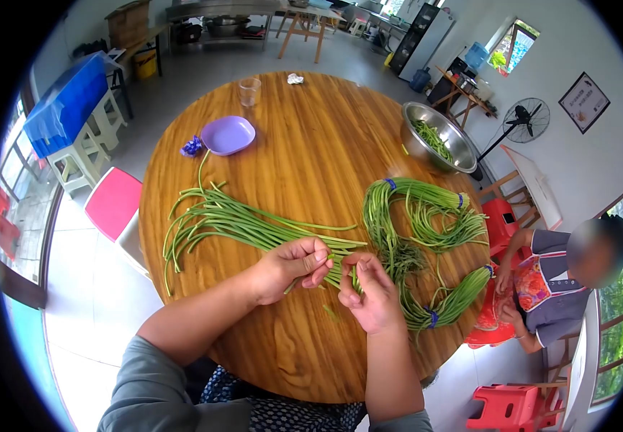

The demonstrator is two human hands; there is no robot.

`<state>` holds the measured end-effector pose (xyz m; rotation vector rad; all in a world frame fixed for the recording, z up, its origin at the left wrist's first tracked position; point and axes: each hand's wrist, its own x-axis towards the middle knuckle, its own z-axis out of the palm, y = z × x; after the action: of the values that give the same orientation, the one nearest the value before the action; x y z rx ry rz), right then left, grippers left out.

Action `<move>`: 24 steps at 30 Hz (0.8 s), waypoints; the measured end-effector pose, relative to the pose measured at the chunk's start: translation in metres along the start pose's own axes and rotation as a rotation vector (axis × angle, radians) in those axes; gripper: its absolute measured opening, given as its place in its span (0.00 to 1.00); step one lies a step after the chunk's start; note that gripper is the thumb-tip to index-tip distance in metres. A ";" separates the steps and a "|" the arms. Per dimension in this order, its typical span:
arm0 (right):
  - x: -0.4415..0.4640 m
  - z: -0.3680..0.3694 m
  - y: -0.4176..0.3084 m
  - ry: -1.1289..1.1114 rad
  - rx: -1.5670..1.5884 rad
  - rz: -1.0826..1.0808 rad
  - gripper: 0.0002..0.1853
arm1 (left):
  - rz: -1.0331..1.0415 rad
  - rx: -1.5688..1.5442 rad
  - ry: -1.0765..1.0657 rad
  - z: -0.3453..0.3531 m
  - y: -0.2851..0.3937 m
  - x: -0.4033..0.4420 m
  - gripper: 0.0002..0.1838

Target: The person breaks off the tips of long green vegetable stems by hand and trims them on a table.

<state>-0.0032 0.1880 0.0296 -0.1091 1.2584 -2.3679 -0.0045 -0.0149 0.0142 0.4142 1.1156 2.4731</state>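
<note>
My left hand (293,266) is closed in a pinch, with a bit of green stem at its fingertips. Close beside it, my right hand (372,291) has its fingers bent round the end of a garlic scape. Beneath and beyond both hands, a loose spread of long garlic scapes (239,222) lies across the wooden table (304,151). Right of my hands is a curved bundle of scapes (380,209) bound with blue bands. A second banded bundle (462,299) rests nearer the table's right edge. My fingers partly hide the pieces they hold.
A steel bowl (413,114) with cut green pieces stands at the far right of the table. A purple dish (228,135), crumpled blue bands (191,147), a clear cup (250,92) and crumpled white paper (295,78) lie farther off. Another person (560,277) sits at right.
</note>
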 end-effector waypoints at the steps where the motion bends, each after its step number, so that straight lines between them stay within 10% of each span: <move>1: 0.000 0.000 0.001 -0.048 -0.020 -0.025 0.09 | -0.005 0.067 0.009 0.001 -0.001 0.000 0.10; 24: 0.001 -0.001 0.013 -0.038 -0.395 -0.056 0.05 | 0.019 0.104 0.108 0.006 -0.009 0.002 0.12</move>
<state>-0.0001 0.1823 0.0183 -0.3143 1.7076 -2.1201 -0.0020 -0.0047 0.0108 0.3250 1.2941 2.4867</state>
